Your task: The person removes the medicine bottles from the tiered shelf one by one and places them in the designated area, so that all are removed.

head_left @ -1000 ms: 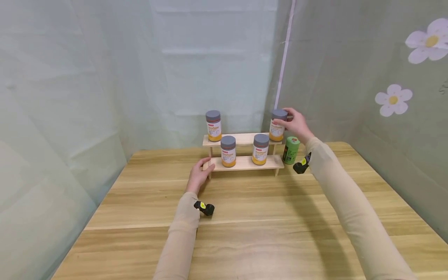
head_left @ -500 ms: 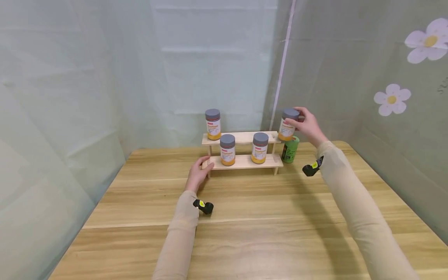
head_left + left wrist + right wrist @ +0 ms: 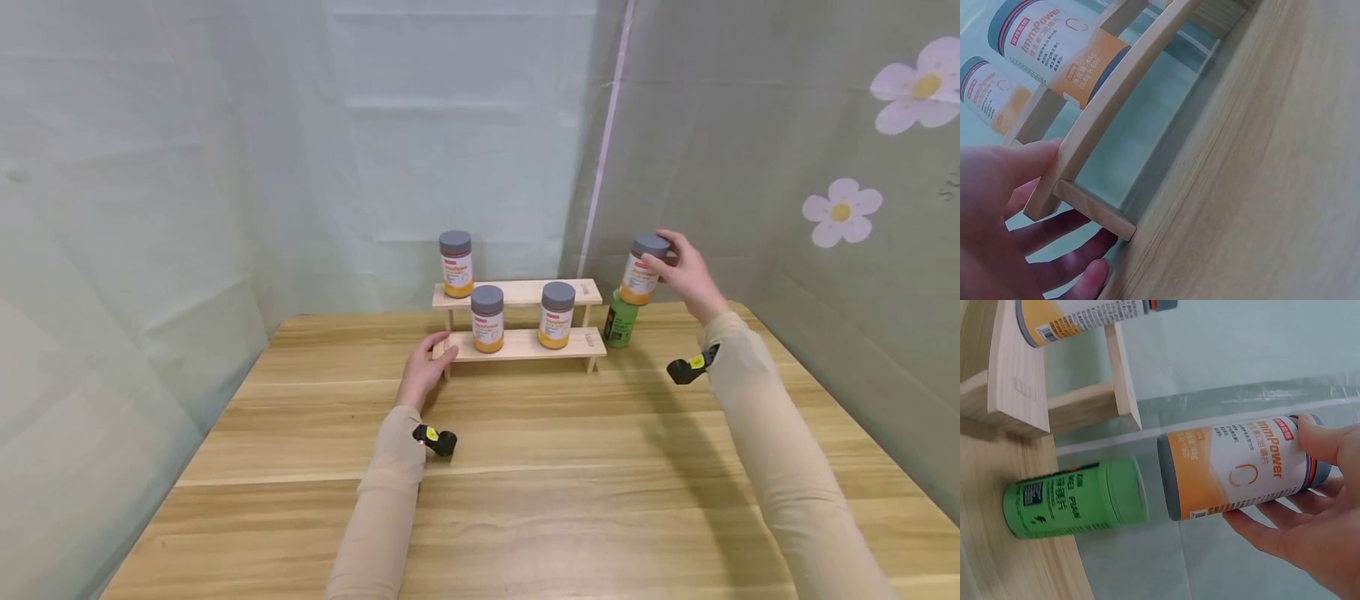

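A two-tier wooden rack (image 3: 525, 346) stands at the table's back. One grey-lidded jar (image 3: 457, 265) is on the left of its upper tier; two more, a left one (image 3: 487, 319) and a right one (image 3: 556, 315), stand on the lower tier. My left hand (image 3: 423, 371) grips the lower tier's left end; in the left wrist view its thumb lies on the board (image 3: 1094, 122) and fingers reach beneath. My right hand (image 3: 692, 275) holds a jar (image 3: 640, 271) near its lid, off the rack. Below it stands a green jar (image 3: 621, 321), separated by a gap in the right wrist view.
The wooden table (image 3: 487, 500) extends in front of the rack. Pale cloth (image 3: 465, 150) hangs close behind it, and a grey cloth with white flowers (image 3: 842, 213) hangs at the right.
The jar in my right hand has moved rightward from the upper tier's right end to above the green jar. My left hand has stayed at the rack's left end.
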A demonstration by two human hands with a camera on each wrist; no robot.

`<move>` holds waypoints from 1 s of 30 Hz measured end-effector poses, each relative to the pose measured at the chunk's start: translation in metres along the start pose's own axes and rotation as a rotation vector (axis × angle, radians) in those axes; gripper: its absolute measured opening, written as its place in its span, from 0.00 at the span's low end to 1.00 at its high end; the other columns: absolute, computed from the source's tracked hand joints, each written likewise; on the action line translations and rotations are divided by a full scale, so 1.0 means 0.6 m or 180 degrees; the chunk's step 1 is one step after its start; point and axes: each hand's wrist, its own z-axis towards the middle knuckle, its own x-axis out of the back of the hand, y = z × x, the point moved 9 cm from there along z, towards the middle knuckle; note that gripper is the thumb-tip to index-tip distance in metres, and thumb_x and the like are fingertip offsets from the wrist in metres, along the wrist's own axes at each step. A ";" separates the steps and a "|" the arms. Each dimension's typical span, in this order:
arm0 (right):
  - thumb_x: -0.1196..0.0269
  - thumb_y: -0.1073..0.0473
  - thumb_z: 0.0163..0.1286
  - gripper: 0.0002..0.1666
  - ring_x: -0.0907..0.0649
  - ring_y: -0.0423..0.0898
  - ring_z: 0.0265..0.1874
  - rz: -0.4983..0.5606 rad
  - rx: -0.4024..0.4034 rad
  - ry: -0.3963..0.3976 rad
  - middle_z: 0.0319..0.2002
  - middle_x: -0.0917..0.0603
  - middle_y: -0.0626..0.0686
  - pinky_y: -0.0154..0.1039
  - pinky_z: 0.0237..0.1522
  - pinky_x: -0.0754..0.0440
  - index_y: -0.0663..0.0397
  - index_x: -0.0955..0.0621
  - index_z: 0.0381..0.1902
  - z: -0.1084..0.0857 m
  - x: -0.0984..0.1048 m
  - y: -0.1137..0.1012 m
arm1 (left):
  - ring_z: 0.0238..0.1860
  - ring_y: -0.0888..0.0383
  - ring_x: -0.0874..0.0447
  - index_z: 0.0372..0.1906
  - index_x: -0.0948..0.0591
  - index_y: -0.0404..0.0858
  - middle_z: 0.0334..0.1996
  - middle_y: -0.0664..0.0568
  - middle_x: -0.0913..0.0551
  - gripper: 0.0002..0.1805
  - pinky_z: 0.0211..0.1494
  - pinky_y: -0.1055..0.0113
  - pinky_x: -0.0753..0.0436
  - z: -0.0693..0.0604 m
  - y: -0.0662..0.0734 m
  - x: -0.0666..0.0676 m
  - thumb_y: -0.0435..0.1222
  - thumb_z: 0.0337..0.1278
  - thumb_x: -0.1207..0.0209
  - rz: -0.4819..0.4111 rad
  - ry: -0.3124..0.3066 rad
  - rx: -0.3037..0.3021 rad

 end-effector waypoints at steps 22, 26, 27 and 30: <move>0.53 0.51 0.77 0.41 0.42 0.64 0.72 -0.0053 -0.0149 0.0240 0.74 0.49 0.69 0.60 0.72 0.40 0.55 0.57 0.77 -0.021 0.037 0.047 | 0.76 0.46 0.47 0.67 0.30 0.46 0.74 0.47 0.37 0.27 0.79 0.50 0.46 -0.004 0.000 0.007 0.45 0.66 0.43 -0.0047 -0.0013 0.0005; 0.52 0.50 0.76 0.42 0.42 0.66 0.72 -0.0175 -0.0134 0.0289 0.74 0.49 0.71 0.60 0.73 0.42 0.56 0.57 0.77 -0.021 0.044 0.064 | 0.76 0.46 0.46 0.68 0.30 0.45 0.74 0.47 0.37 0.27 0.78 0.50 0.45 -0.004 0.002 0.007 0.45 0.66 0.43 -0.0064 -0.0024 -0.0004; 0.52 0.49 0.76 0.42 0.43 0.67 0.72 -0.0192 -0.0137 0.0294 0.74 0.50 0.71 0.60 0.73 0.43 0.56 0.56 0.77 -0.021 0.045 0.070 | 0.76 0.46 0.46 0.68 0.30 0.45 0.74 0.47 0.37 0.27 0.78 0.50 0.45 -0.004 0.002 0.006 0.45 0.66 0.43 -0.0063 -0.0028 -0.0004; 0.49 0.48 0.75 0.43 0.44 0.66 0.73 -0.0127 -0.0142 0.0332 0.74 0.50 0.72 0.56 0.75 0.44 0.57 0.54 0.77 -0.022 0.049 0.091 | 0.76 0.46 0.47 0.68 0.30 0.45 0.74 0.46 0.38 0.27 0.78 0.50 0.45 -0.003 0.003 0.001 0.45 0.67 0.44 -0.0044 -0.0057 -0.0002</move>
